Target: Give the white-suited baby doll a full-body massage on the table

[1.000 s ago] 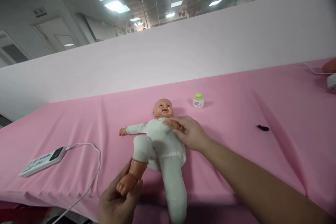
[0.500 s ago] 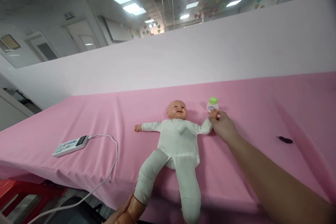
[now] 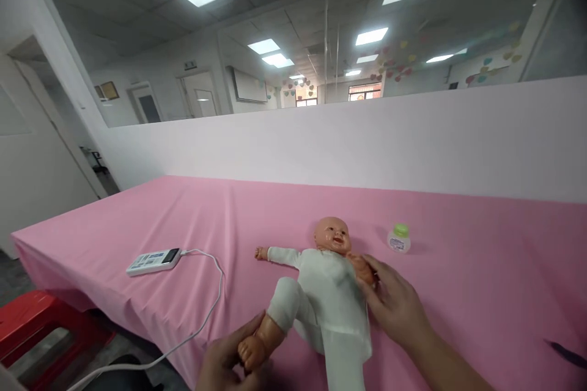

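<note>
A baby doll (image 3: 328, 293) in a white suit lies face up on the pink tablecloth (image 3: 481, 269). My left hand (image 3: 227, 363) is closed round the doll's bare foot (image 3: 252, 345), with that knee bent upward. My right hand (image 3: 397, 302) grips the doll's hand and holds that arm folded in against its chest. The doll's other arm lies stretched out to the left. A small white bottle with a green cap (image 3: 398, 239) stands upright just behind my right hand, apart from it.
A white power strip (image 3: 153, 261) lies on the cloth at left, its cable (image 3: 206, 317) trailing over the table's front edge. A red stool (image 3: 32, 324) stands below left. A small dark object (image 3: 568, 354) lies at far right. A pale partition runs behind.
The doll's arm, stretched toward the bottle half a second ago, is now folded onto its chest by my right hand. Its leg is bent up again. The camera view tilted up and left.
</note>
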Tool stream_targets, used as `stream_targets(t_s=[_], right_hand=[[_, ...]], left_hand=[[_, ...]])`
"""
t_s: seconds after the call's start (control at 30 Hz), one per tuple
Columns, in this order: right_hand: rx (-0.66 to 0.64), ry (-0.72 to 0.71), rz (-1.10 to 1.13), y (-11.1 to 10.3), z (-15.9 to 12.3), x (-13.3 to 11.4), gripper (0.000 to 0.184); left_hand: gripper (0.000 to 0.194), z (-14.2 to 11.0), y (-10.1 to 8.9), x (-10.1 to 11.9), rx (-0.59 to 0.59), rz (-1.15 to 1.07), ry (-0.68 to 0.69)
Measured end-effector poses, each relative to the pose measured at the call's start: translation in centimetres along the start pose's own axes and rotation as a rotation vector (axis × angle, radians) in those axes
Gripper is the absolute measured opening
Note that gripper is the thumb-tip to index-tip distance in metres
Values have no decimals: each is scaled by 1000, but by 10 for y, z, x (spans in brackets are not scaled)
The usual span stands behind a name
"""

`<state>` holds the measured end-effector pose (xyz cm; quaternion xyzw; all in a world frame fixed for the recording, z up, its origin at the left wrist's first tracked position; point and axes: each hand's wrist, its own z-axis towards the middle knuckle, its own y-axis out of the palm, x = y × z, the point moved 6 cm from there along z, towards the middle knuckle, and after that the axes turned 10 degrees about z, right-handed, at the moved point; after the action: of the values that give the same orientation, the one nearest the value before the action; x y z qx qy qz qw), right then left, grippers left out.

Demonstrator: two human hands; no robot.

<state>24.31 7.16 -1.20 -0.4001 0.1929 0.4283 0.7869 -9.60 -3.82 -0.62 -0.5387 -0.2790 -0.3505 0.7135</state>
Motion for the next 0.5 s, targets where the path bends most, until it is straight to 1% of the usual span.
stream_targets(t_s=[0.07,0.13,0.2,0.27,0.37,0.43,0.5], right_hand=[[-70,-114,-28,11,-3,-7,43],[-144,-195,-42,20,-5,-14,39],[-226,-251,-50,27,-8,-20,34],[-304,-271,-51,32,-9,-22,31],[-338,-199,-28,34,-9,-19,33],[-321,-109,22,33,-8,-12,33],[-263,30,109,27,-6,-2,36]], left_hand=[[55,20,9,15,-45,15,2],[44,39,20,29,-78,-9,0],[32,55,31,41,-113,-73,10],[26,67,41,47,-134,-153,8],[23,74,45,51,-178,-220,14],[23,70,39,53,-205,-202,39],[23,59,27,51,-200,-148,53]])
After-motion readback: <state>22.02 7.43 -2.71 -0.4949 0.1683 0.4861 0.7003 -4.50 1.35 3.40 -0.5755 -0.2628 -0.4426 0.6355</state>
